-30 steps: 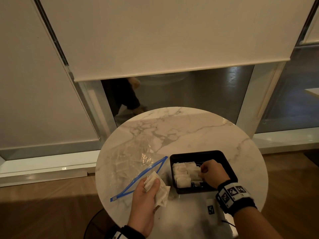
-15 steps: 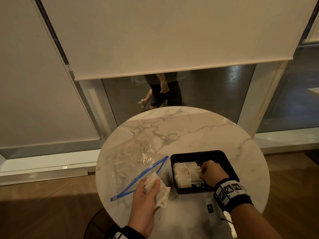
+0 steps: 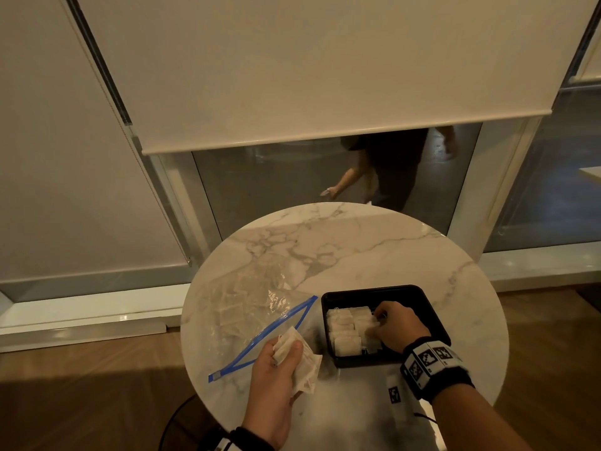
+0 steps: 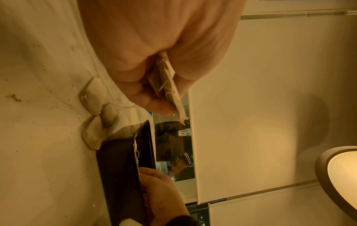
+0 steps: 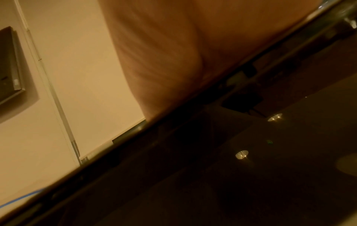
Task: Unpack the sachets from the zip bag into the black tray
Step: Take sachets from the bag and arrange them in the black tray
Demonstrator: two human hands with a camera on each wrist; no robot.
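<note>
From the head camera, a person stands over a round marble table [image 3: 374, 255], midway through moving sachets out of a clear zip bag [image 3: 257, 307] with a blue seal, which lies flat at the left with its mouth toward the black tray [image 3: 432, 304]; the left hand [image 3: 276, 369] clutches a small bundle of sachets [image 3: 304, 364] between thumb and curled fingers, just beside the bag's mouth, while the right hand [image 3: 398, 327] reaches into the tray among the sachets in the tray [image 3: 346, 330], fingers curled, apparently settling one into the rows; the step in hand looks like placing, and the next move likely calls for passing another sachet from the left bundle across to the tray; how many sachets remain in the bag is hard to judge through the crinkled plastic. From the left wrist camera, the fingers [image 4: 154, 102] pinch several flat sachets together, strings trailing; loose sachets [image 4: 98, 113] lie on the table beside the tray's edge, and the right hand shows past the rim. From the right wrist camera, only the heel of the hand and the dark tray wall appear; the fingertips are hidden, so whether they pinch a sachet cannot be told.
</note>
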